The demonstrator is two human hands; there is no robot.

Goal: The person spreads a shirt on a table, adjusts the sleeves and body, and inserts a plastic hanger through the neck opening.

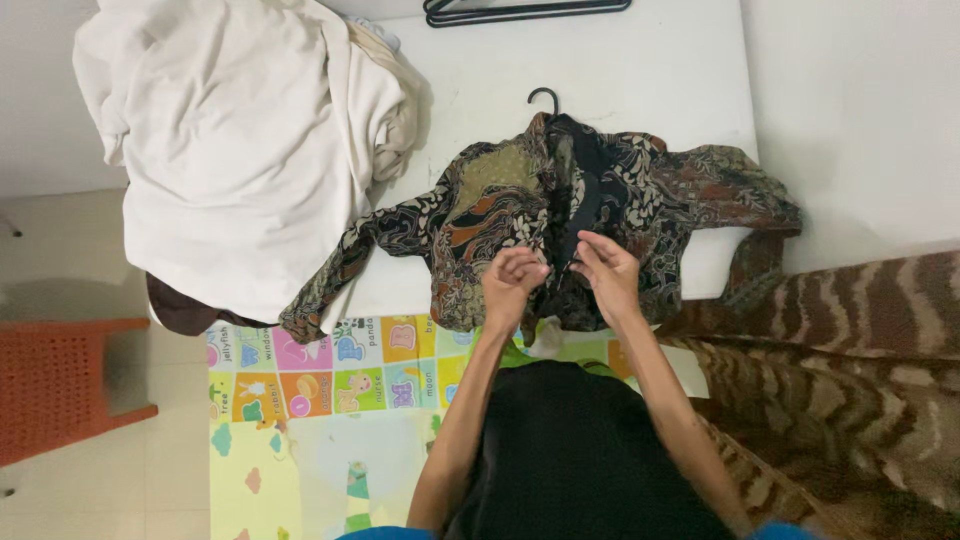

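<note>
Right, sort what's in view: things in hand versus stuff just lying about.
In hand: patterned shirt on its hanger, left hand and right hand at its front.
Lying about: white cloth pile, spare hangers, orange stool, play mat.

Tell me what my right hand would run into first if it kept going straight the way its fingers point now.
The right hand already touches the patterned shirt; going on, it would likely cross the dark button placket toward the hanger hook, though depth is unclear.
</note>
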